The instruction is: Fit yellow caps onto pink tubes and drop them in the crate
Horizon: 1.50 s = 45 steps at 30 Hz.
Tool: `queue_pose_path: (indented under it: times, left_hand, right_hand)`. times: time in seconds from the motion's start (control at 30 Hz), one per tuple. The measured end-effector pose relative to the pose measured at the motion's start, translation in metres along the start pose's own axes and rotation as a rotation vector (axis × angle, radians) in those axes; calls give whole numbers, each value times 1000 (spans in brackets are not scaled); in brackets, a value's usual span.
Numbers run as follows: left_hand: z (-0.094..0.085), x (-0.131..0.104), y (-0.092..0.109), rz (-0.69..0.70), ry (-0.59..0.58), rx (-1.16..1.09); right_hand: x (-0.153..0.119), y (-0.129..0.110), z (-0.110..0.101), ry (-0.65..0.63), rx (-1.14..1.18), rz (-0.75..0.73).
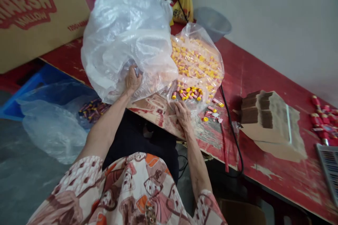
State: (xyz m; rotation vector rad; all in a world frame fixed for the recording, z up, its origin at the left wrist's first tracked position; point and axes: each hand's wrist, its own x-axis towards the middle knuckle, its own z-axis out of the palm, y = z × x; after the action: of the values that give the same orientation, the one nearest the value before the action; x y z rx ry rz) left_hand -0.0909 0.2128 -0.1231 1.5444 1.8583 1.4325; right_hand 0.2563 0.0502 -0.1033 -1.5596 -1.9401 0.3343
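Observation:
A big, puffed-up clear plastic bag (126,35) takes up the left part of the table. At a dark opening low on its front is my left hand (132,80), fingers curled in against the film; what they pinch is hidden. Beside it lies a second clear bag (196,65), full of small pink pieces with yellow caps. Several capped pieces (188,93) show at its mouth. My right hand (183,113) rests at the front of that mouth, near the table edge. Its fingers are bent together, and I cannot make out what is between them.
Loose caps and pieces (212,114) lie right of my right hand, near a black cable (231,126). Stacked cardboard (271,123) stands farther right on the worn red table (287,179). A grey basin (213,23) is behind, a large carton (39,17) at left, and a blue crate (23,95) lower left.

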Motion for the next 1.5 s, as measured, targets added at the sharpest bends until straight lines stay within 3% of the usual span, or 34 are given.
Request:
queue_pose_path:
  times: [0.1, 0.17, 0.33, 0.5, 0.63, 0.73, 0.83, 0.97, 1.13, 1.33, 1.43, 1.5]
  left_hand:
    - [0, 0, 3, -18, -3, 25]
    - [0, 0, 6, -10, 7, 38]
    - [-6, -4, 15, -11, 32, 66]
    - [-13, -7, 22, -29, -25, 95]
    - [-11, -7, 20, -9, 8, 112]
    - [-9, -6, 15, 20, 48, 92]
    - [-8, -5, 11, 33, 39, 82]
    - [-8, -2, 9, 11, 21, 111]
    - [-8, 2, 7, -18, -6, 114]
    - [-9, -1, 6, -76, 76, 40]
    - [-12, -3, 8, -104, 101, 5]
    - [-15, -3, 12, -108, 126, -16]
  right_hand:
    - [5, 5, 4, 294, 69, 73]
    - [9, 7, 7, 419, 110, 138]
    - [7, 2, 21, 316, 70, 112]
    - [0, -4, 30, 436, -18, -20]
    - [3, -6, 31, 329, -81, -2]
    - [4, -3, 32, 438, -25, 0]
    - [1, 1, 33, 530, 22, 30]
    - [-2, -1, 32, 390, 74, 45]
    - [2, -7, 29, 623, 109, 52]
    - [1, -6, 26, 520, 128, 98]
    - [-1, -6, 22, 540, 158, 217]
    - [0, -9, 20, 474, 178, 298]
